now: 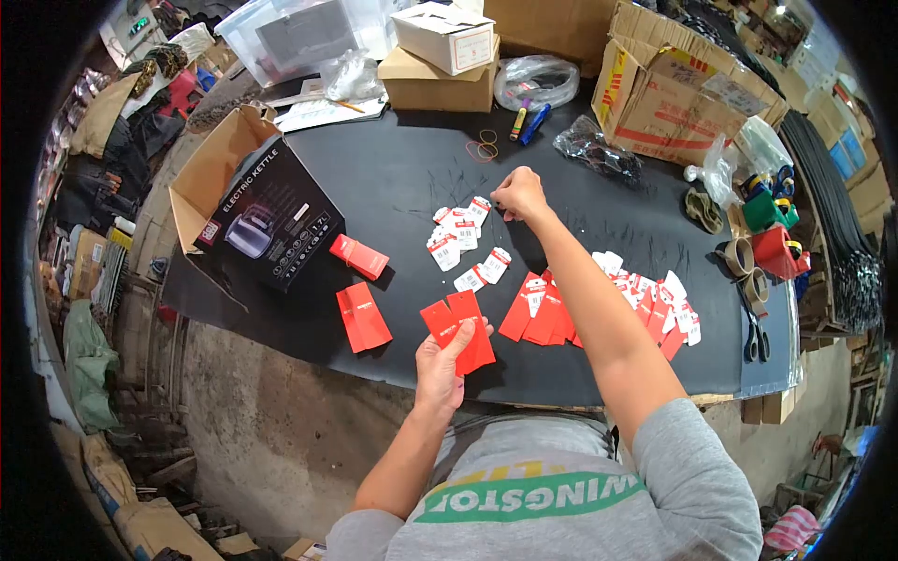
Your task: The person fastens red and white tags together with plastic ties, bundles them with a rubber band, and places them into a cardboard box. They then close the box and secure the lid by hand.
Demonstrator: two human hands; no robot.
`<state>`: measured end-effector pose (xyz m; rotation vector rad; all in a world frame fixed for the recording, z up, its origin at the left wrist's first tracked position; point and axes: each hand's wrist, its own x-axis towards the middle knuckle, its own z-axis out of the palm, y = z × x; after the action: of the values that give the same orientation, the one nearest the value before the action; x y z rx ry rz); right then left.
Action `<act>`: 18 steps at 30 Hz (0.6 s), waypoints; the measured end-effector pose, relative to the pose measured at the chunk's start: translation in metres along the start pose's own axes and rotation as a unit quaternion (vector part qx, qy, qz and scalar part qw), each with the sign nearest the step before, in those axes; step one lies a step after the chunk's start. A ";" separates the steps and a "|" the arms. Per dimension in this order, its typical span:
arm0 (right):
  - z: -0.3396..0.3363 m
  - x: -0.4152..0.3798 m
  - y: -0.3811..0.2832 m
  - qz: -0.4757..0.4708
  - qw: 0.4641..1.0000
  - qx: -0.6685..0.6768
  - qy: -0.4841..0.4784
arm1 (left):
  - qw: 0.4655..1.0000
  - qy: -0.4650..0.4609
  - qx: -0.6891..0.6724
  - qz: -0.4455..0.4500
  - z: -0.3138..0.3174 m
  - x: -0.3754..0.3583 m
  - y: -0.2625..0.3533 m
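Note:
My left hand (440,369) grips a few red hang tags (460,329), fanned out with the thumb on top, over the table's near edge. My right hand (521,194) reaches far over the black tabletop with its fingers pinched together; what is between them is too small to make out. Thin black strings (449,187) lie scattered beside it. Between the hands is a pile of white barcode tags (458,232). Red tags (538,313) lie under my right forearm, and mixed red and white tags (659,309) spread to the right. Two red bundles (363,316) (360,257) sit to the left.
An open electric kettle box (271,220) stands at the left. Cartons (440,79) and a clear plastic bin (299,42) line the back, near markers (535,123) and rubber bands (484,147). Scissors (754,327) and tape rolls (739,254) are at the right edge.

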<state>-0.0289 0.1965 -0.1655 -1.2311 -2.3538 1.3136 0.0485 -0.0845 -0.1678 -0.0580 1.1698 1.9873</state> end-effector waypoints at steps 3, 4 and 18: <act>0.011 0.005 -0.004 -0.006 0.999 -0.041 0.008 | 1.000 -0.001 -0.010 -0.020 0.002 -0.001 0.002; 0.014 0.003 -0.007 -0.019 0.995 -0.094 0.039 | 0.999 0.000 -0.023 -0.023 0.002 -0.001 0.003; -0.001 0.006 0.004 -0.077 0.993 0.068 -0.055 | 0.994 0.026 0.016 0.104 -0.009 0.015 0.018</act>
<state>-0.0302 0.2025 -0.1694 -0.9397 -2.3328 1.4968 0.0239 -0.0860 -0.1663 0.0293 1.2841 2.1589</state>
